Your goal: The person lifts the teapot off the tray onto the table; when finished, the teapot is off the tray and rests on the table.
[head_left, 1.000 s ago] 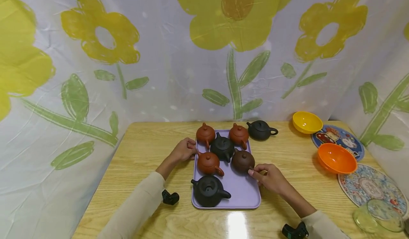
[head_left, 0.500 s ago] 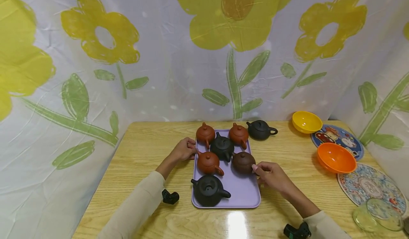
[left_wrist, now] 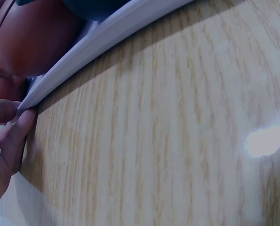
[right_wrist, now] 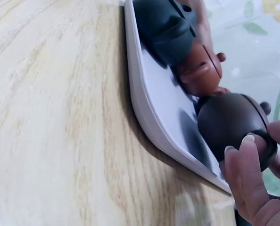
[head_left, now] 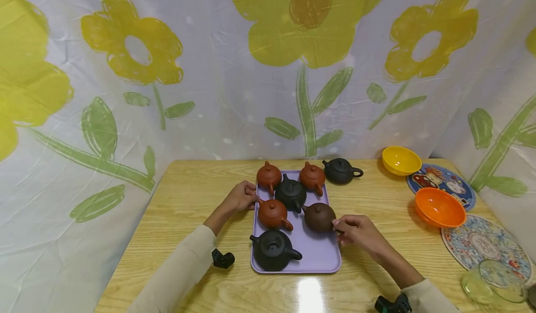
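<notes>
The right hand (head_left: 358, 231) pinches the handle of a dark brown teapot (head_left: 319, 217), its fingertips (right_wrist: 241, 160) curled round the loop while the pot sits on the lilac tray (head_left: 320, 252), toward the tray's 3 o'clock edge. The left hand (head_left: 240, 196) rests at the tray's 9 o'clock rim, its fingers (left_wrist: 17, 134) bent against the edge and holding it lightly. On the tray, a red-brown teapot (head_left: 272, 214) stands just beside the brown one at its 9 o'clock, a black teapot (head_left: 291, 193) at its 11 o'clock, and a lidless black teapot (head_left: 274, 249) at its 7 o'clock. Two more red-brown pots (head_left: 269, 176) stand along the tray's 12 o'clock end. Off the tray, on the wooden table (head_left: 188, 196), another black teapot (head_left: 341, 171) stands at about 1 o'clock, with a yellow bowl (head_left: 401, 160) and an orange bowl (head_left: 439, 207) well apart toward 3 o'clock.
</notes>
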